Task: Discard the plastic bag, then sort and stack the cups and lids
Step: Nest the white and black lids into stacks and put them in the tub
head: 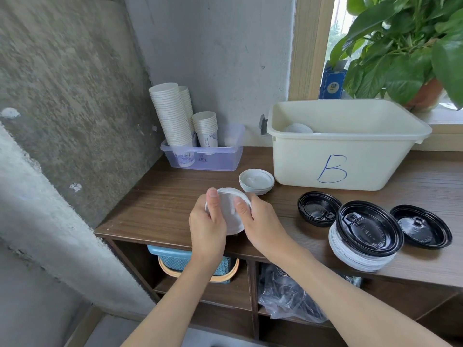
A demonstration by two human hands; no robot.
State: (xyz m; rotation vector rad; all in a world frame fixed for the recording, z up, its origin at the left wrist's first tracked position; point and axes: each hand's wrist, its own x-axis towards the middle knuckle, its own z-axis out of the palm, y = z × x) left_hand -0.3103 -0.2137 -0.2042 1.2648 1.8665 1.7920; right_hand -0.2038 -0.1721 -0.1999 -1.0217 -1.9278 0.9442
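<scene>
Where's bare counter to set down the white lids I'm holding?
Widest bare counter lies left of the left hand, before the clear cup tray. A narrower strip runs between the right hand and black lids. Crowded rightward, before bin B.

One wide-angle view, worn on the person's head, looks forward and steeply down over the near edge of the wooden tabletop. It sits near, the tabletop filling mid-frame. The cream tub marked B lies right of centre. Left of the tub rises a concrete wall; behind the tub, a window sill; below and nearer than the tub, open shelves.
</scene>
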